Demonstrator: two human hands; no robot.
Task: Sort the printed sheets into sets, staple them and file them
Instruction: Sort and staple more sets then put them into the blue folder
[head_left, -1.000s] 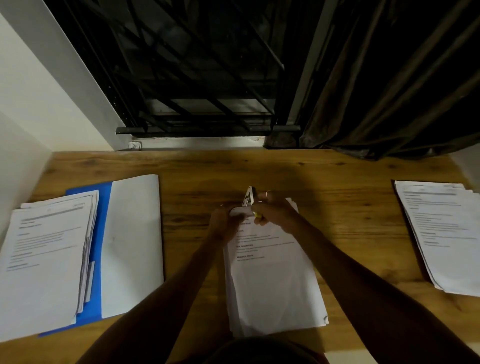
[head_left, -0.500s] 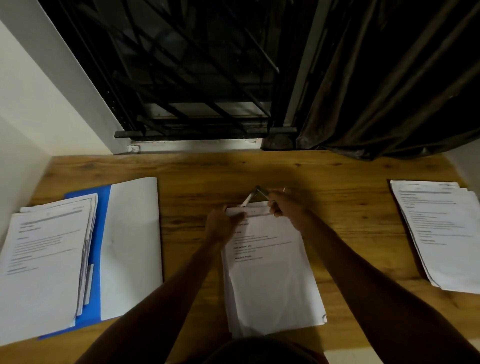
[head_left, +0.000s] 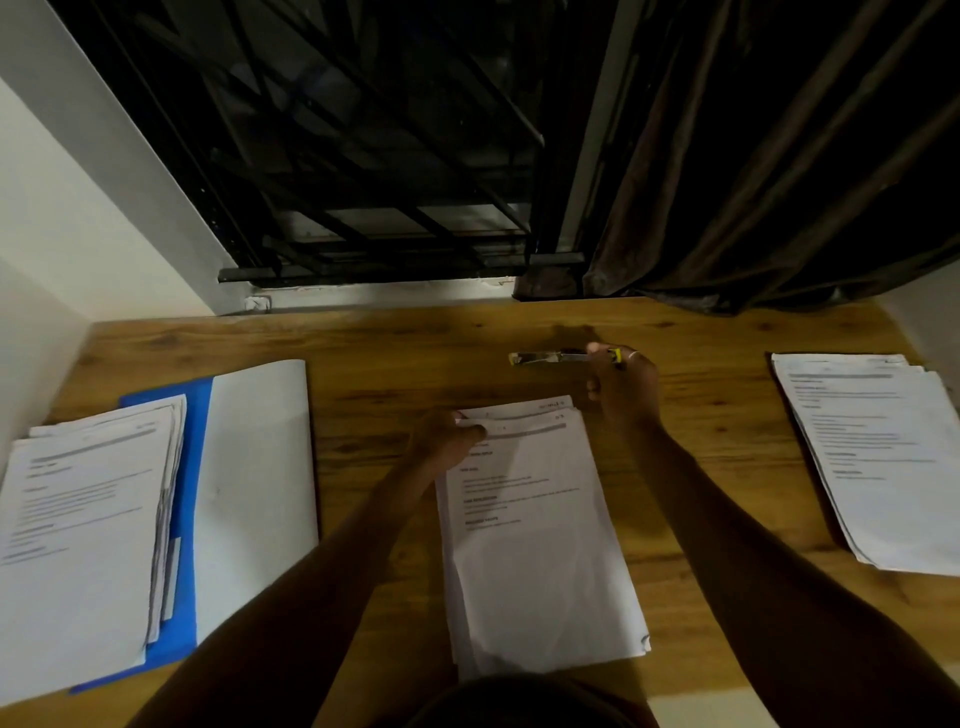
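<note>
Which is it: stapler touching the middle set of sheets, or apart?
Apart. The head view shows bare table between the stapler and the far edge of the middle set of sheets.

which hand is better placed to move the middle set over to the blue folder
Left. The left hand pinches a top corner of the middle set, and the blue folder lies on its side; the right hand holds the stapler.

Can't read any print on the middle set (head_left: 540, 571), left stack (head_left: 78, 545) or right stack (head_left: 883, 467), way too blurry. Losing both outer stacks past the frame edges. Only catching a strip of blue folder (head_left: 197, 467) under the left one. Can't make out a proper grip by the right hand (head_left: 621, 387) on the stapler (head_left: 545, 357), right end partly buried behind fingers.
</note>
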